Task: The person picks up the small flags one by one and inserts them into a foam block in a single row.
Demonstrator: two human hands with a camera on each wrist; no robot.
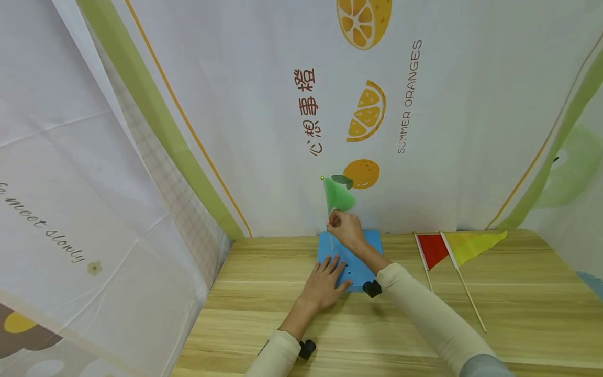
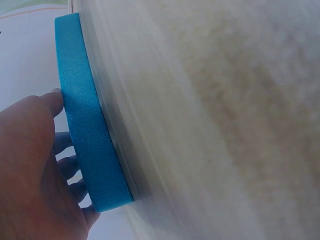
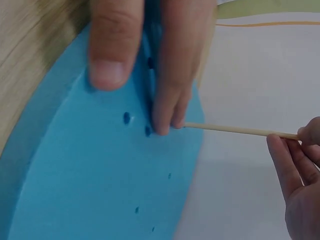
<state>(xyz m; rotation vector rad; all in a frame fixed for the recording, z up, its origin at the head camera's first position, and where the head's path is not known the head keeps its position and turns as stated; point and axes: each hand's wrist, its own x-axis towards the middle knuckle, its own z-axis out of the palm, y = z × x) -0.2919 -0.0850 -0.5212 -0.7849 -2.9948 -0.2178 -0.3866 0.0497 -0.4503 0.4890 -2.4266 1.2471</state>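
A blue foam block with several small dark holes lies on the table by the curtain. My left hand rests on it with fingers spread; in the left wrist view, its fingers touch the top edge. Above the block, my right hand pinches the thin wooden stick of a green flag. The stick stands nearly upright, a gold bead at its top. Its lower end meets the block beside my left fingertips, which partly hide that spot; I cannot tell how deep it sits.
To the right, a red flag and a yellow flag lie side by side on the wooden table, their sticks pointing toward me. Behind the block hangs a white curtain printed with oranges. Another cloth hangs along the left.
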